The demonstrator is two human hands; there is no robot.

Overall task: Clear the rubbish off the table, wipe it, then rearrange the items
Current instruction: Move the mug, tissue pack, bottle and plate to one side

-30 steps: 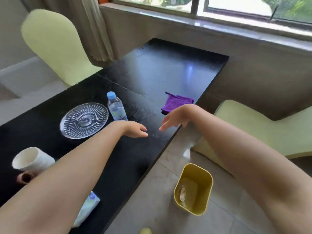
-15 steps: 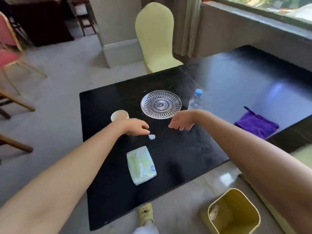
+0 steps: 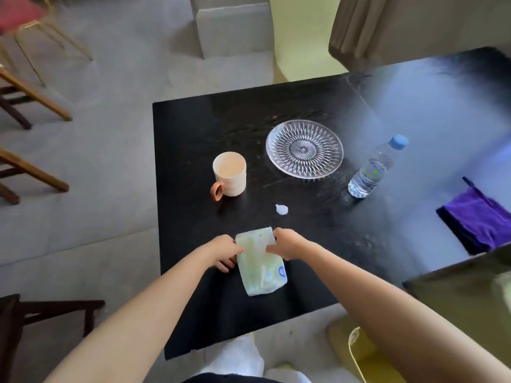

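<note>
A pale green tissue pack (image 3: 262,268) lies near the front edge of the black table (image 3: 193,139). My left hand (image 3: 224,251) grips its left side and my right hand (image 3: 287,244) presses on its top right corner. A small white scrap of rubbish (image 3: 281,209) lies just beyond the pack. Farther back stand a cream mug (image 3: 230,174) with an orange handle, a clear glass plate (image 3: 304,148) and a water bottle (image 3: 372,168). A purple cloth (image 3: 481,219) rests at the right edge.
A yellow bin (image 3: 362,352) stands on the floor at the lower right, partly behind my right arm. A pale yellow chair (image 3: 300,37) is behind the table, wooden chairs (image 3: 30,95) are on the left, and a dark stool (image 3: 41,313) is at the lower left.
The view swung left and down from the window side. Both hands moved from hovering over the table middle down onto the tissue pack and took hold of it.
</note>
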